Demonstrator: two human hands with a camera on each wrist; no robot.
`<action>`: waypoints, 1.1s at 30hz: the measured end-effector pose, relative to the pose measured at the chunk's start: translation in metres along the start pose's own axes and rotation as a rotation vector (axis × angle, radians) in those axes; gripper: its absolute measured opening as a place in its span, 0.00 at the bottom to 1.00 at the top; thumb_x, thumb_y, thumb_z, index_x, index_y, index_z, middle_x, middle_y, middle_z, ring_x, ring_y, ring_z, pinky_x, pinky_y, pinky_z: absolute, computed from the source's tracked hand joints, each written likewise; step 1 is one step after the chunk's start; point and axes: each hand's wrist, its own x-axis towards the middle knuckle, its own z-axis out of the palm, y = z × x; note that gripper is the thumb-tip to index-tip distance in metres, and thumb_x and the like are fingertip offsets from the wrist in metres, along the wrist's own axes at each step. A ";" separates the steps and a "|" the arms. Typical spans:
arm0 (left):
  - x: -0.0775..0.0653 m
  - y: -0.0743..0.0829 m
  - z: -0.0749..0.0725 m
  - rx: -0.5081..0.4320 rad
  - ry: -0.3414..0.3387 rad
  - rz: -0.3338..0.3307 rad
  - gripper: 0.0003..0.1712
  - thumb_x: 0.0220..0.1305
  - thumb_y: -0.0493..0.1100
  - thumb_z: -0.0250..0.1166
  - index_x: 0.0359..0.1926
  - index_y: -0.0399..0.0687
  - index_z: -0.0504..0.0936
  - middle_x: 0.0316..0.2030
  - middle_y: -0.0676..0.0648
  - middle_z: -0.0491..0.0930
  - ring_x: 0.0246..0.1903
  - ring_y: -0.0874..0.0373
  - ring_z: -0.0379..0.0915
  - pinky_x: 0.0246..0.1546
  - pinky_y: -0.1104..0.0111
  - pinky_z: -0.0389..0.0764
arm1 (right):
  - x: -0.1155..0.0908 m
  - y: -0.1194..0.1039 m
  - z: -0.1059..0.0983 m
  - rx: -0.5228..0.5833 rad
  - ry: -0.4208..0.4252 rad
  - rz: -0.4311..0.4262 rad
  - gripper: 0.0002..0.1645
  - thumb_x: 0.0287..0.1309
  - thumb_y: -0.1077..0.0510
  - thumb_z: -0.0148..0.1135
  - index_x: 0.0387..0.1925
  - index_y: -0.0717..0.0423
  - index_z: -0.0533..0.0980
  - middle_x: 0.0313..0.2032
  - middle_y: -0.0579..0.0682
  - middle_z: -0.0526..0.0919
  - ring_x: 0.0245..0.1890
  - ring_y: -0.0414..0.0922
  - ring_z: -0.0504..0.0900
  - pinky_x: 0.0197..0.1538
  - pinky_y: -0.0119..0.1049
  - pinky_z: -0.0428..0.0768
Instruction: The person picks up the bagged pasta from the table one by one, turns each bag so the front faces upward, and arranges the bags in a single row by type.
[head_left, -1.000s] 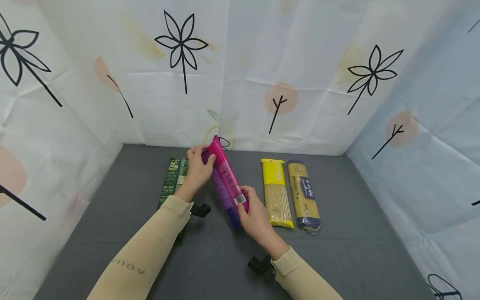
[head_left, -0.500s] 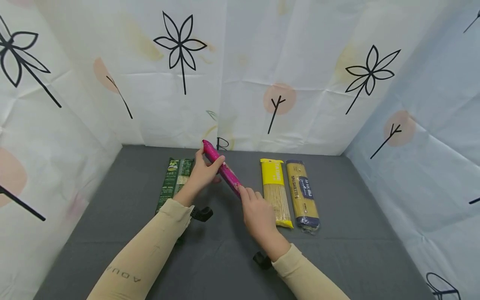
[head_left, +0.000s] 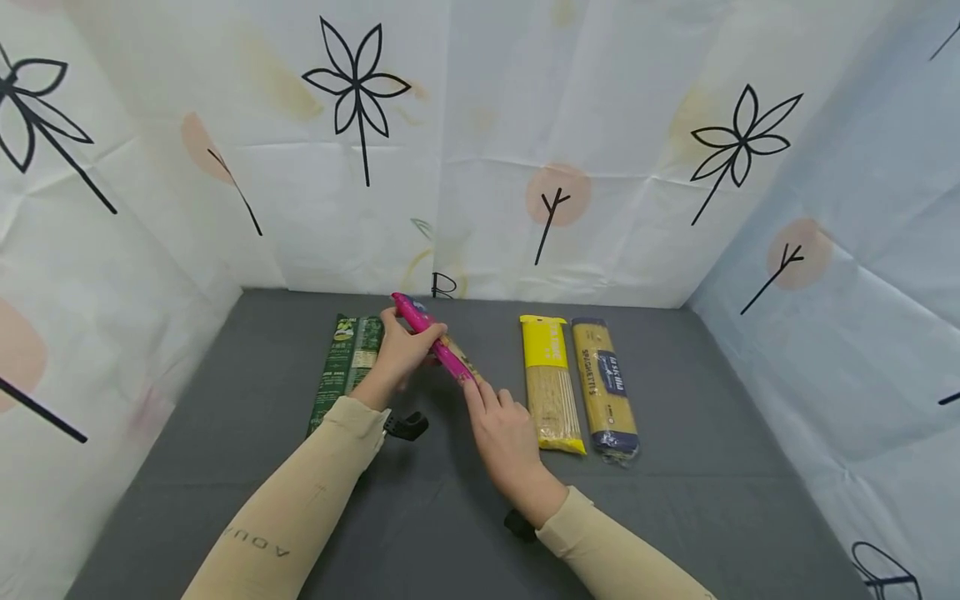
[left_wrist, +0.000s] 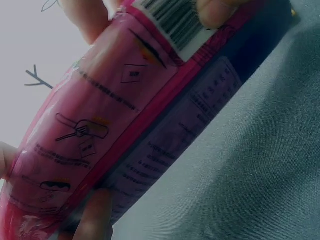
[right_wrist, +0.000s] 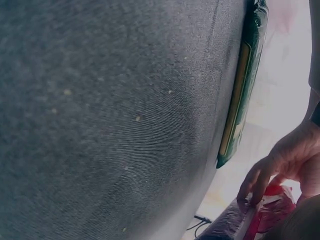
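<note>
A pink and purple packet, shaped like the noodle packs beside it, is held slantwise above the table between both hands. My left hand grips its far end, thumb on the near side. At the near end my right hand holds it with the fingers over the top. From the left wrist the packet shows printed cooking drawings and a barcode, with fingertips at both ends. A green packet lies on the table, partly hidden by the left hand and arm.
Right of the hands, a yellow-ended noodle packet and a blue-labelled spaghetti packet lie side by side on the grey tabletop. A white patterned cloth rises behind and along both sides.
The packet has been rolled over, so its printed back no longer faces the head camera and its narrow pink side shows. Its far end has moved left and lower.
</note>
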 end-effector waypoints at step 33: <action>-0.001 0.014 -0.020 -0.263 0.050 -0.107 0.49 0.65 0.29 0.58 0.74 0.62 0.39 0.63 0.37 0.61 0.54 0.40 0.71 0.46 0.54 0.80 | 0.004 0.017 -0.014 0.638 -0.156 0.275 0.32 0.59 0.49 0.66 0.61 0.58 0.70 0.53 0.52 0.77 0.47 0.46 0.75 0.49 0.42 0.78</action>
